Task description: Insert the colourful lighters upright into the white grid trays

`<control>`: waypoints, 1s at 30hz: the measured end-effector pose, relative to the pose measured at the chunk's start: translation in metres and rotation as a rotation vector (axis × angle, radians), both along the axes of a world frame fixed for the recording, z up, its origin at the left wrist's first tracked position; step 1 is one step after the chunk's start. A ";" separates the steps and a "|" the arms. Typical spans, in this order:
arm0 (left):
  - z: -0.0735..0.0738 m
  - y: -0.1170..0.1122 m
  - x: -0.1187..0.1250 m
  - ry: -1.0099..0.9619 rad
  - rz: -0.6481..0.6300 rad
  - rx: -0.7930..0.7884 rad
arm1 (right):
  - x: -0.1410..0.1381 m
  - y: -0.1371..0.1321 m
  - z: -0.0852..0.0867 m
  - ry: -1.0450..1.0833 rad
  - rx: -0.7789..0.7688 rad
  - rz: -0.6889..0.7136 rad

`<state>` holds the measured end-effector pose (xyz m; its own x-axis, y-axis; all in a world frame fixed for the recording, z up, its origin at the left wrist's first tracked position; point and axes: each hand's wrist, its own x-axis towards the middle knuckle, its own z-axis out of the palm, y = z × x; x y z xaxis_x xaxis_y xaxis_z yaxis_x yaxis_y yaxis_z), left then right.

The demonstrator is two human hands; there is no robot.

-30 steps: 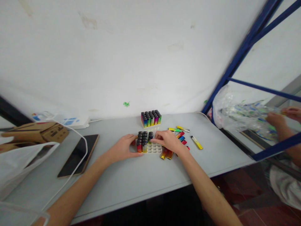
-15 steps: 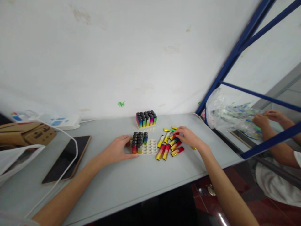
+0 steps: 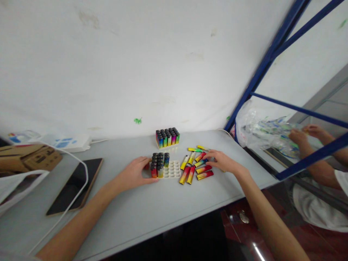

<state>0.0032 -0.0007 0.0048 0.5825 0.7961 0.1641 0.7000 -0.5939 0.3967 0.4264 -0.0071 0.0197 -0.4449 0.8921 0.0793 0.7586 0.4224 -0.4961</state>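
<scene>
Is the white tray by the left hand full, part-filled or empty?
Part-filled: upright lighters occupy the left side of the white tray, while bare sockets show on its right.

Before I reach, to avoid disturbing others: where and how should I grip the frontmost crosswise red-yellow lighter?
The lighter lies flat with its red end pointing right, so I'd pinch there, from above right; its yellow end faces two slanting lighters.
</scene>
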 end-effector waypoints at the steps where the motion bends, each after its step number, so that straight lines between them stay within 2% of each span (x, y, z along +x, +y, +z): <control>1: 0.000 0.000 0.000 -0.002 0.004 0.000 | 0.001 0.001 0.001 0.009 -0.014 -0.008; 4: 0.000 0.000 0.000 -0.009 0.007 -0.004 | 0.005 0.001 0.004 0.125 -0.052 -0.057; 8: 0.001 0.000 0.001 -0.018 0.011 -0.003 | -0.001 0.002 0.003 0.477 -0.149 -0.104; 13: -0.001 0.000 -0.001 -0.024 0.002 0.004 | -0.035 0.017 0.001 0.928 -0.180 -0.229; 18: -0.003 0.000 -0.002 -0.050 0.006 0.015 | -0.079 0.034 0.018 1.252 -0.219 -0.335; 21: 0.000 -0.001 -0.001 -0.043 0.011 0.016 | -0.105 0.033 0.026 1.313 -0.246 -0.265; 23: 0.002 -0.003 0.000 -0.034 0.010 0.013 | -0.122 0.028 0.024 1.303 -0.291 -0.171; 26: 0.004 -0.004 0.001 -0.025 0.013 0.007 | -0.144 0.017 0.011 1.257 -0.397 -0.076; 30: 0.003 -0.003 0.001 -0.029 0.011 -0.008 | -0.159 0.008 -0.008 1.175 -0.501 -0.073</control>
<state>0.0045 -0.0037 0.0075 0.5691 0.8036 0.1742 0.6946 -0.5832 0.4213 0.2670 0.0012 0.0115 -0.2858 0.9575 0.0392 -0.2284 -0.0283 -0.9732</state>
